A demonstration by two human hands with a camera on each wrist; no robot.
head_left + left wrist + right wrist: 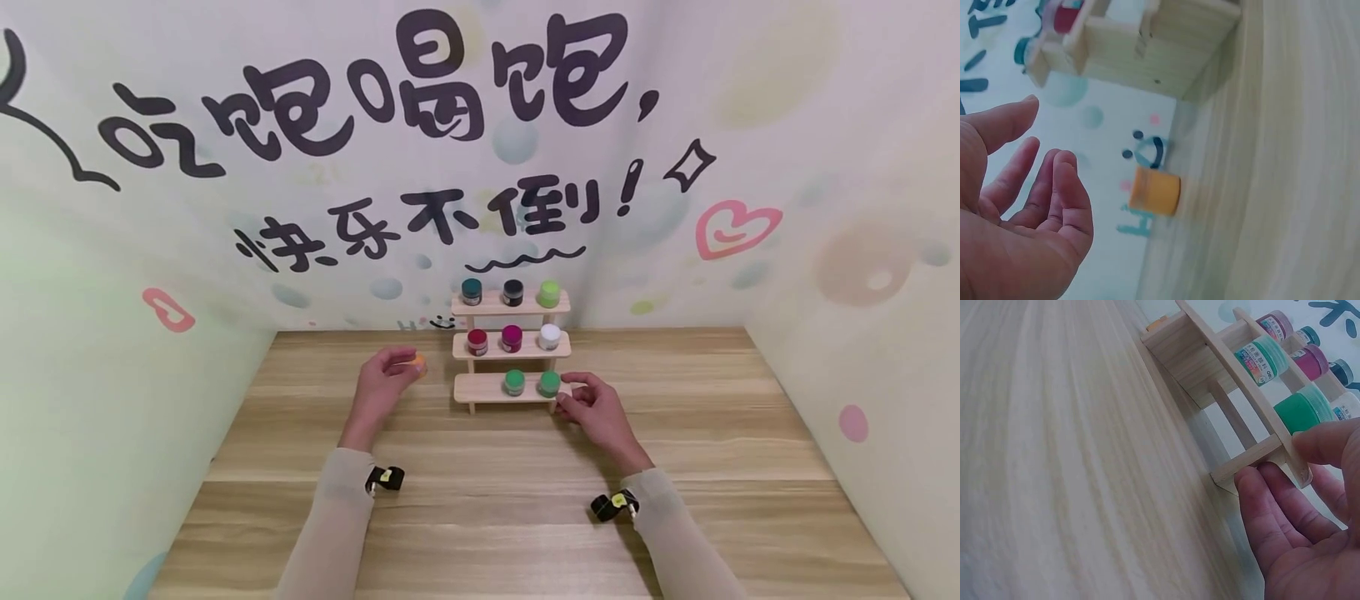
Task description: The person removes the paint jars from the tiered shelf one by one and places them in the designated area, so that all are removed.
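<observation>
A three-step wooden display rack (480, 387) stands against the back wall with small paint jars on it. My right hand (600, 410) grips the right end of its lowest step; in the right wrist view, the thumb lies above the board and fingers are under it. Right beside the thumb stands a green jar (1305, 407), and another green jar (514, 382) is in the middle of that step. An orange jar (1155, 191) rests on the table left of the rack. Beside it is my left hand (380, 385), its fingers loosely bent and apart from the jar.
The middle step bears a red jar (477, 342), a magenta jar (512, 338) and a white jar (550, 337). On the top step are a teal jar (471, 292), a black jar (513, 292) and a light green jar (549, 293). Printed walls enclose the wood-grain table (495, 517).
</observation>
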